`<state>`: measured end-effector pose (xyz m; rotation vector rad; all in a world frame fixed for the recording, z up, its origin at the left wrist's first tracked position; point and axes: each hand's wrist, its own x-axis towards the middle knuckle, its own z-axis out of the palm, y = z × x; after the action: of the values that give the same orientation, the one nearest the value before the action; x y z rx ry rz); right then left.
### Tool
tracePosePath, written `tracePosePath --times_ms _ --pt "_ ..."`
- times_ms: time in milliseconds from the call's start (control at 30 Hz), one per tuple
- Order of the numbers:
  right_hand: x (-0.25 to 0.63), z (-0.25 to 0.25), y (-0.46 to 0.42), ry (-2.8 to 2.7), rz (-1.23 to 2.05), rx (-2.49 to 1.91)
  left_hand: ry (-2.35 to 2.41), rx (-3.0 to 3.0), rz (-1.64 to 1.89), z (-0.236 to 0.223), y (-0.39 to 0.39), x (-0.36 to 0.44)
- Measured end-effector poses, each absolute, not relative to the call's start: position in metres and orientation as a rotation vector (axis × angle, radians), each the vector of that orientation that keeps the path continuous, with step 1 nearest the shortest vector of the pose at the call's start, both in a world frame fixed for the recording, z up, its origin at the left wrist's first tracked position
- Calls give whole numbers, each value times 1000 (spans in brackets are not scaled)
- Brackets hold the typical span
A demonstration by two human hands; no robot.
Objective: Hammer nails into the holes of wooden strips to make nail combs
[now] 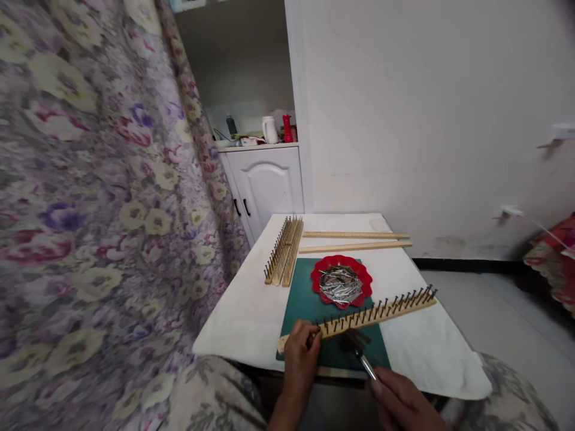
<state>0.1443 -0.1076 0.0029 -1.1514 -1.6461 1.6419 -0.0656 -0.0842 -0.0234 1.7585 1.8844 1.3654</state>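
Observation:
My right hand (399, 398) is closed around the handle of a hammer (367, 364), whose dark head is just in front of the wooden strip. My left hand (302, 350) rests near the left end of that wooden strip (406, 310), thumb and fingers pinched on a nail (317, 327) that is mostly hidden. To the right of the pinch, rows of upright nails stand in the strip, running to its far right end. Under the strip's left part lies a green mat (299, 293). Behind it, a red scalloped dish (318, 263) holds many loose silvery nails (341, 286).
On the white-covered table (238, 323), nail-studded strips (284, 251) lie at the back left. Two plain wooden strips (354, 246) lie at the back. Beyond are a white cabinet (272, 185) and, at left, a floral curtain (112, 209).

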Motion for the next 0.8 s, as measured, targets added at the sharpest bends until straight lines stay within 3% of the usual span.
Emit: tracePosePath --times_ms 200,800 --pt "108 53 -90 -1767 1699 -1092 1899 1773 1295 -26 -84 -68" --pt "104 38 -90 -1810 1696 -1096 1919 1791 1292 -24 -86 -68"
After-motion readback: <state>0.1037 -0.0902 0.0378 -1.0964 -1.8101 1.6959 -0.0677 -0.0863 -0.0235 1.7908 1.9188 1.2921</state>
